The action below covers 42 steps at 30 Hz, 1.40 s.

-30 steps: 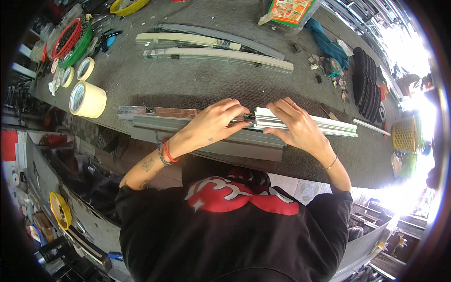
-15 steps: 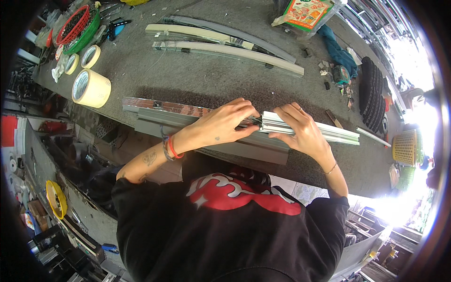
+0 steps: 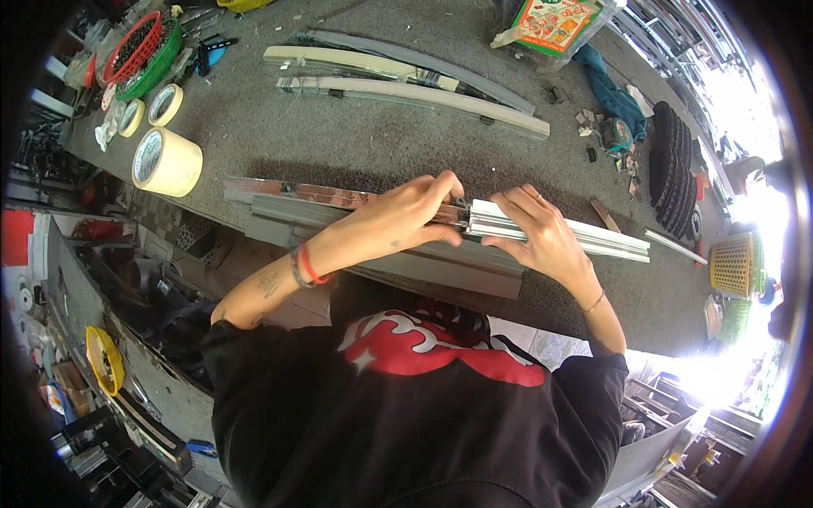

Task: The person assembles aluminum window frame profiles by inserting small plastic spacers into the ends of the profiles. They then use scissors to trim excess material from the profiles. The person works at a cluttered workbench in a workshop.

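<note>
The left hand, fingers parted, straddles the brown strip beside the white profile's end near the worktop's front edge; unpinched, the strip could slip sideways. The right hand's fingers grasp the profile; a slackened grip might misalign the 2 pieces.

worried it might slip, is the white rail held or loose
Held: the right hand has its fingers over the white rail and its thumb at the near edge.

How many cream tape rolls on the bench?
3: a wide cream tape roll at the left of the grey bench, a narrow cream tape roll just behind it, another narrow cream roll left of that. More may be hidden.
</note>
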Motion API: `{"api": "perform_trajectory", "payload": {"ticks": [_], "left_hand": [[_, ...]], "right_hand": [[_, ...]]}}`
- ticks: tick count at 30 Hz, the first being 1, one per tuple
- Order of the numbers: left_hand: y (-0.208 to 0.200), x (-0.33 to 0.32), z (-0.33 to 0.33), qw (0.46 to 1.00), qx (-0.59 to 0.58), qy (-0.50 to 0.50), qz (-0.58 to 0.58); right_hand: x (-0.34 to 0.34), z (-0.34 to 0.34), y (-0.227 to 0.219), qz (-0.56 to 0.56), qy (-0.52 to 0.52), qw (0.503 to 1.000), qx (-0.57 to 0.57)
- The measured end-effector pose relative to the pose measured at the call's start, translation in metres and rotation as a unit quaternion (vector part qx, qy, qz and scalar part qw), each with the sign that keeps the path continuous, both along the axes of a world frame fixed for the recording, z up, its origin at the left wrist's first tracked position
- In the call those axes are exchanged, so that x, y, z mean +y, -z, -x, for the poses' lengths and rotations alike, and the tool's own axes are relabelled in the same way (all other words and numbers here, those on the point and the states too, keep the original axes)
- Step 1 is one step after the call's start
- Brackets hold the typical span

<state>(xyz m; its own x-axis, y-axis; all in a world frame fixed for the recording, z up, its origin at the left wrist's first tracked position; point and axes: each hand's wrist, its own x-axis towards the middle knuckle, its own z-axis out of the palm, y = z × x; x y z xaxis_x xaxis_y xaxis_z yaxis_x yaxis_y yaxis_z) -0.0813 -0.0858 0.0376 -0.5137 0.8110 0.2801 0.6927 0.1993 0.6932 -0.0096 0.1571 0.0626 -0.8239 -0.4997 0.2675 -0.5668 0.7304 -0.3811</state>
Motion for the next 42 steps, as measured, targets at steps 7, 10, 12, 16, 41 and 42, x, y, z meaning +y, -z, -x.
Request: {"api": "perform_trajectory", "payload": {"ticks": [7, 10, 12, 16, 41, 42], "left_hand": [[-0.011, -0.036, 0.018, 0.994, 0.021, 0.002, 0.110], [-0.009, -0.033, 0.016, 0.995, 0.020, 0.009, 0.094], [-0.010, -0.034, 0.014, 0.995, 0.039, 0.009, 0.091], [-0.016, -0.052, 0.016, 0.984, 0.124, -0.055, 0.114], [0.021, -0.193, 0.099, 0.809, -0.496, -0.170, -0.267], [0.021, -0.193, 0.098, 0.808, -0.500, -0.160, -0.266]], "right_hand": [[-0.006, 0.006, -0.006, -0.014, -0.007, 1.000, 0.006], [-0.016, 0.012, -0.007, -0.007, -0.024, 1.000, 0.015], [-0.022, 0.015, -0.007, -0.009, -0.034, 0.999, 0.017], [-0.026, 0.018, -0.007, -0.014, -0.040, 0.999, 0.032], [-0.123, 0.056, -0.006, -0.018, 0.040, 0.999, -0.029], [-0.132, 0.061, -0.006, -0.015, 0.037, 0.999, -0.023]]}}
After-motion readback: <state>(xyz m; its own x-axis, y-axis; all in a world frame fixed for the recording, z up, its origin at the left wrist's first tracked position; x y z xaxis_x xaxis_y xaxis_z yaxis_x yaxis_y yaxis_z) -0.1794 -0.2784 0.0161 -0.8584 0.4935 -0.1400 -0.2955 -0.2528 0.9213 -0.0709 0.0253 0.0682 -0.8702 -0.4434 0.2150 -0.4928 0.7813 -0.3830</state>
